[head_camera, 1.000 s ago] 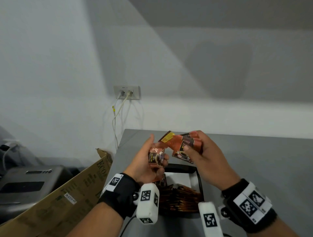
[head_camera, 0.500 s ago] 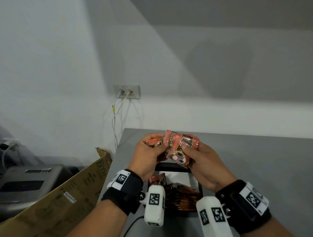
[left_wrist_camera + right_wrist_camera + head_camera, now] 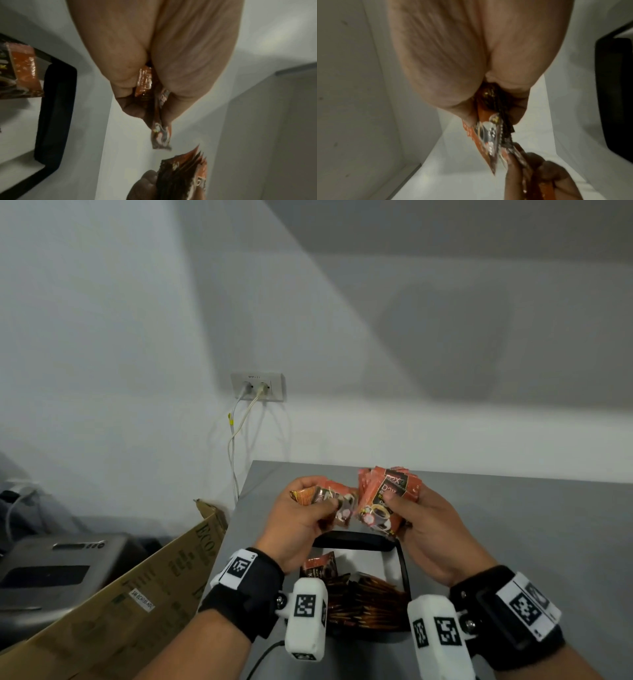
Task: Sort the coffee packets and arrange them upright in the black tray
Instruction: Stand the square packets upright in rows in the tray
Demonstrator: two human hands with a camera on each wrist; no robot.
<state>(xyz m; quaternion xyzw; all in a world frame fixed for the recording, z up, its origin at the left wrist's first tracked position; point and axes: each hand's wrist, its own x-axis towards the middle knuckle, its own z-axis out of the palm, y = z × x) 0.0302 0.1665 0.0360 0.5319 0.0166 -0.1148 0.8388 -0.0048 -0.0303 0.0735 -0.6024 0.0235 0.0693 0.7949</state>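
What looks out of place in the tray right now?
In the black tray, the brown packets lie flat in a loose heap, not upright; one orange packet stands near the left wall.

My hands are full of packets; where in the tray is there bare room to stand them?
Bare floor lies at the tray's far end, beside the lone upright packet. The near end is crowded with packed packets.

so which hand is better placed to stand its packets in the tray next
Right, probably. The right hand grips a squared-up stack of orange coffee packets above the black plastic tray; the left hand holds only a few skewed packets.
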